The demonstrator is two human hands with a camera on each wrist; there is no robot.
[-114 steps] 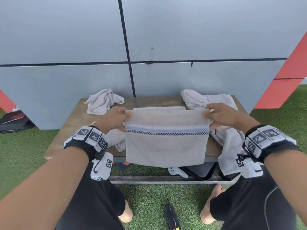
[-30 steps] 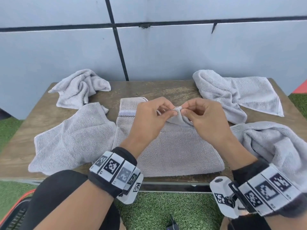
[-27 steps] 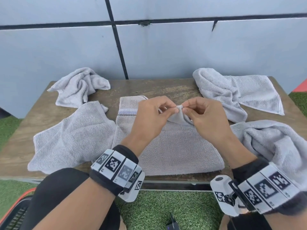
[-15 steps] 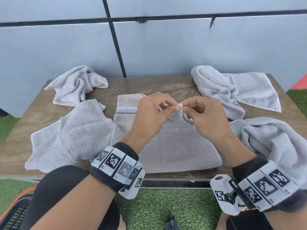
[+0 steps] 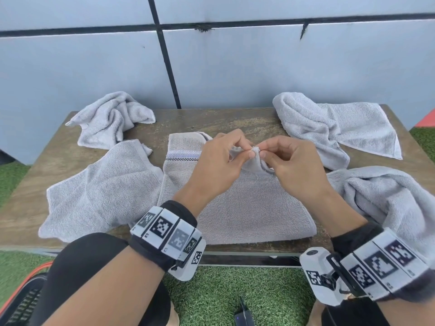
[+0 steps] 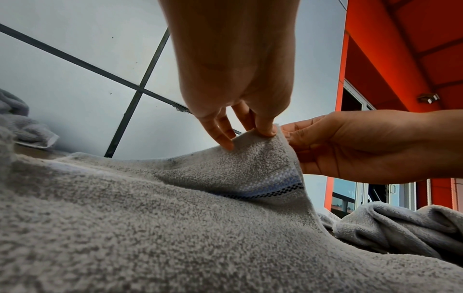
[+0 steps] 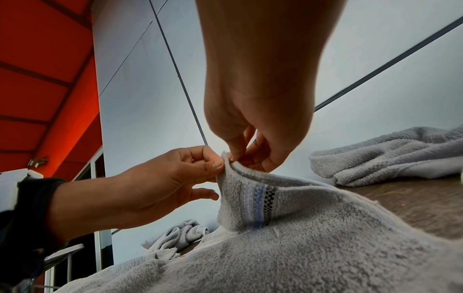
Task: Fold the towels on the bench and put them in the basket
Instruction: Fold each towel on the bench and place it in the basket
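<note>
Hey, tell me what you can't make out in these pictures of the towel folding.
- Basket: in no view; only an orange-edged shape cut off by the head view's bottom-left edge.
- Striped towel: its far middle is hidden behind the left hand and right hand.
- Right-hand towel: runs behind the right wristband.
- Dark object on the grass: cut off, unidentifiable.

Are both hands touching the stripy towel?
Touching. The right wrist view shows the left hand and the right hand both pinching the raised corner of the stripy towel, fingertips pressed on its hem.
</note>
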